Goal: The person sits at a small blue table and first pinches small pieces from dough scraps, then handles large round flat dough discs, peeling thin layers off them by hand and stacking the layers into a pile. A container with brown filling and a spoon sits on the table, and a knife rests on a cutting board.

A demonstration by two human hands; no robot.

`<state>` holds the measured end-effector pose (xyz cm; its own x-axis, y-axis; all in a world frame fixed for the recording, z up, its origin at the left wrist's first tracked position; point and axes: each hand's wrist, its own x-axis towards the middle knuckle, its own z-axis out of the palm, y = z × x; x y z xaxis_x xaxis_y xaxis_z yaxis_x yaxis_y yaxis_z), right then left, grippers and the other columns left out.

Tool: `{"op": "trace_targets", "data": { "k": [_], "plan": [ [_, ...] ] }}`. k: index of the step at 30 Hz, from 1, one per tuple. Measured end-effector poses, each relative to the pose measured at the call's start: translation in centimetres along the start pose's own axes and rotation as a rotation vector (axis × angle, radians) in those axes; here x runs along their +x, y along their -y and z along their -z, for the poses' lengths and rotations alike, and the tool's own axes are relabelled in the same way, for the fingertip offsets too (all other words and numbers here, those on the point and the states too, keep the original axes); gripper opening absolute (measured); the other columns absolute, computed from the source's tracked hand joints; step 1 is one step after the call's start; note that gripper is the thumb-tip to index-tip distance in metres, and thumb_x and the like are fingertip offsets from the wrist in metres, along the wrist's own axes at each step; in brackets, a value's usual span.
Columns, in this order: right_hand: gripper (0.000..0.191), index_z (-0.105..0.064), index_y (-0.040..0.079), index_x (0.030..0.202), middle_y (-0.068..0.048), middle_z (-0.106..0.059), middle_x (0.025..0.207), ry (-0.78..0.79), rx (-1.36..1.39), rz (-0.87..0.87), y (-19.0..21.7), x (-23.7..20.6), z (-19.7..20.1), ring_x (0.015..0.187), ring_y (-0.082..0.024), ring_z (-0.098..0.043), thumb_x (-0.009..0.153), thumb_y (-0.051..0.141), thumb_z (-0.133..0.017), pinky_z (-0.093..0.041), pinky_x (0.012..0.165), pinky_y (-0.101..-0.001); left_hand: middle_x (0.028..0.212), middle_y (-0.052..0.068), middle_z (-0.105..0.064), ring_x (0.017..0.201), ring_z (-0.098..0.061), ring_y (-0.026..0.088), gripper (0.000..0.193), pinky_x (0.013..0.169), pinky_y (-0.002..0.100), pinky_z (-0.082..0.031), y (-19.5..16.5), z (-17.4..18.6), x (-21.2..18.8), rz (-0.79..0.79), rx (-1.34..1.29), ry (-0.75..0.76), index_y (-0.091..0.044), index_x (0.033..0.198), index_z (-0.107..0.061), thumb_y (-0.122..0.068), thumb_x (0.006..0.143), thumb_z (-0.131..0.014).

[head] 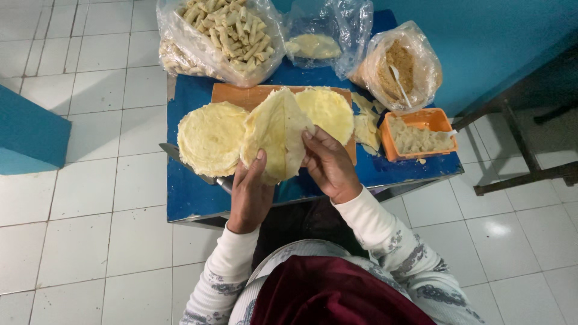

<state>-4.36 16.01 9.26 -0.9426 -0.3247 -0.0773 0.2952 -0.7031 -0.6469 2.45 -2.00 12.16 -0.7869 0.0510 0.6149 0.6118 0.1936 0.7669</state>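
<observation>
Left hand (250, 195) and right hand (328, 162) pinched closed on thin, pale-yellow round wrapper (276, 133), lifted above stacked wrappers (212, 137) on small blue table (192, 192); white tiled floor (84, 198), blue wall (481, 36).

I see both hands holding one thin yellow wrapper (276, 135) up over a small blue table (186, 192); the left hand (250, 192) grips its bottom edge, thumb on top; the right hand (328, 165) pinches its right side; a stack of round wrappers (211, 137) lies just left of it; another round wrapper (331, 111) rests on an orange board (232, 94); a big bag of rolls (226, 36) sits at the back; a bag of brown crumbs (400, 63) holds a white spoon (399, 84); an orange tub (415, 133) of filling is on the right.
</observation>
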Motion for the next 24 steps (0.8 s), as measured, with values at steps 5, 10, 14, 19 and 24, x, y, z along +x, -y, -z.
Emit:
{"op": "trace_targets", "data": {
  "k": [5, 10, 14, 19, 24],
  "plan": [
    [0.017, -0.062, -0.002, 0.134, -0.005, -0.068, 0.108, 0.122, 0.064, 0.122, -0.6, 0.4, 2.5, 0.083, -0.009, -0.067, 0.121, 0.008, -0.063, -0.055, 0.071, -0.0234, 0.146, 0.014, -0.053, 0.132, -0.057, 0.027, 0.055, 0.107, 0.042, -0.048, -0.9, 0.3, 0.9, 0.658, -1.058, -0.242, -0.001, 0.154, -0.036, -0.018, 0.104, -0.053],
    [0.029, -0.057, 0.000, 0.133, -0.011, -0.072, 0.116, 0.049, 0.072, -0.012, 0.7, 0.4, 4.0, 0.093, -0.017, -0.074, 0.107, 0.013, -0.057, -0.060, 0.073, -0.0266, 0.146, 0.014, -0.055, 0.130, -0.058, 0.028, 0.054, 0.106, 0.043, -0.050, -1.3, 1.0, 1.3, 0.690, -1.112, -0.266, -0.001, 0.153, -0.036, -0.017, 0.104, -0.052],
    [0.037, -0.055, 0.000, 0.135, -0.011, -0.071, 0.119, -0.096, 0.054, -0.053, 1.7, -0.2, 5.0, 0.100, -0.018, -0.075, 0.101, 0.014, -0.053, -0.063, 0.083, -0.0284, 0.144, 0.014, -0.056, 0.128, -0.060, 0.028, 0.055, 0.102, 0.042, -0.053, -0.8, 1.6, 1.0, 0.670, -1.122, -0.288, -0.001, 0.153, -0.037, -0.019, 0.104, -0.054],
    [0.032, -0.056, -0.003, 0.141, -0.016, -0.072, 0.124, 0.111, 0.155, 0.005, 3.1, -0.9, 7.7, 0.102, -0.021, -0.073, 0.112, 0.011, -0.057, -0.059, 0.077, -0.0253, 0.144, 0.018, -0.056, 0.124, -0.060, 0.032, 0.055, 0.093, 0.044, -0.053, -0.1, 2.5, 0.4, 0.601, -1.137, -0.257, 0.002, 0.154, -0.038, -0.022, 0.107, -0.055],
    [0.026, -0.058, 0.000, 0.131, -0.011, -0.072, 0.121, -0.082, 0.091, 0.120, 5.1, -1.3, 8.5, 0.108, -0.019, -0.072, 0.107, 0.010, -0.057, -0.059, 0.093, -0.0311, 0.149, 0.015, -0.053, 0.134, -0.057, 0.030, 0.056, 0.110, 0.046, -0.050, -0.4, 3.8, 0.5, 0.578, -1.123, -0.366, -0.001, 0.154, -0.036, -0.024, 0.105, -0.052]
  ]
}}
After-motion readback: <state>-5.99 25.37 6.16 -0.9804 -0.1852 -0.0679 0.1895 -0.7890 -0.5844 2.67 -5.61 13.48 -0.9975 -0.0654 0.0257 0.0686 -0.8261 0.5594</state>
